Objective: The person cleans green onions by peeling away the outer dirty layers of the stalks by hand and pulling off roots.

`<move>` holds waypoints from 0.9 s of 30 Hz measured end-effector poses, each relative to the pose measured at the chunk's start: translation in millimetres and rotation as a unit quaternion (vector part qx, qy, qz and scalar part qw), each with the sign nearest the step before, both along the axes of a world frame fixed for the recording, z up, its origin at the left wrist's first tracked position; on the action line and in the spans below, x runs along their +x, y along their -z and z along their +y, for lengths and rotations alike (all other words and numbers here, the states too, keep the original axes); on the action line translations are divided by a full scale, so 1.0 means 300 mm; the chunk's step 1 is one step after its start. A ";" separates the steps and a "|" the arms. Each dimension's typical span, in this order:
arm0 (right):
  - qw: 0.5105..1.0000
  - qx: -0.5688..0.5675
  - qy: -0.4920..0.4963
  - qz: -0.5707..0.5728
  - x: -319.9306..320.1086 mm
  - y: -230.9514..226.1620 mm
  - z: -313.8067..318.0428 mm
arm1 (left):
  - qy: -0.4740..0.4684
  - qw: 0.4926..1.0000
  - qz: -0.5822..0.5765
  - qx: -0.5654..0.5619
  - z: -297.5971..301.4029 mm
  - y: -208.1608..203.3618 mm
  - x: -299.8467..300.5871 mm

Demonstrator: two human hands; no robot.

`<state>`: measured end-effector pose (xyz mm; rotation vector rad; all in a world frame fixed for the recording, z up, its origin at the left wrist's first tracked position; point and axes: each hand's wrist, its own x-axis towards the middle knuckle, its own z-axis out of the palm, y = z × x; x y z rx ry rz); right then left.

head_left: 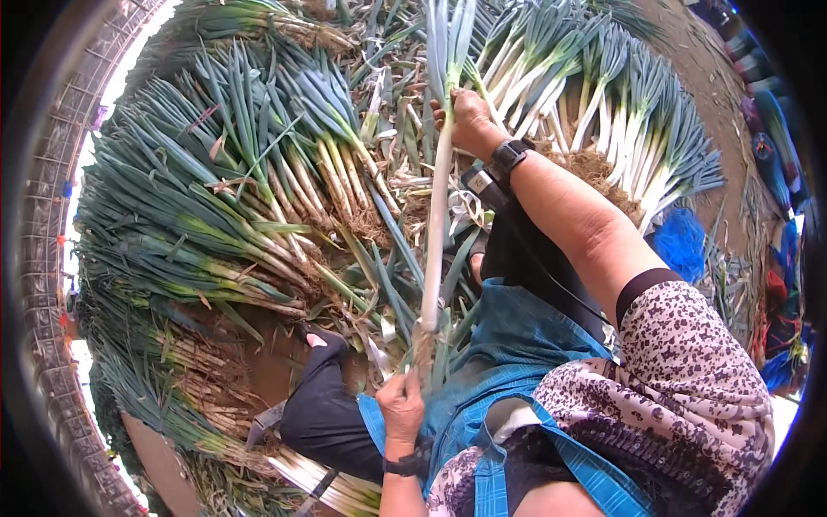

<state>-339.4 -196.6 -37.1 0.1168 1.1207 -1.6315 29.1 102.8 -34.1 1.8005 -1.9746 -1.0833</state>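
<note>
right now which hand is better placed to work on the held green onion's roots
Probably the left hand: it's at the root end of the green onion, while the right hand grips near the leaves.

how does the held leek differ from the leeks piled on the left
The held leek has a mostly pale, clean stalk; the left pile shows browner, dirtier stalks. The held leek is a single one in the right hand, while the left pile is many leeks lying together. Both have green leaves.

Brown earthen ground (pixel 728 146) bears soil-stained green leeks (pixel 194 202) at ten o'clock, clean white-stemmed leeks (pixel 618 129) at two, crumpled blue netting (pixel 679 245) at three.
</note>
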 end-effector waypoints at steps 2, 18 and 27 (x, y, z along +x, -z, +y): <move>0.996 -0.075 -0.007 0.056 0.009 -0.051 -0.010 | 0.026 0.996 -0.069 0.043 0.030 0.059 0.121; 0.443 -0.213 -0.432 0.756 0.613 0.081 0.309 | -0.344 0.661 0.655 -0.124 -0.573 -0.291 0.064; 0.452 -0.257 -0.313 0.795 0.515 0.185 0.382 | -0.384 0.600 0.686 -0.148 -0.383 -0.295 0.301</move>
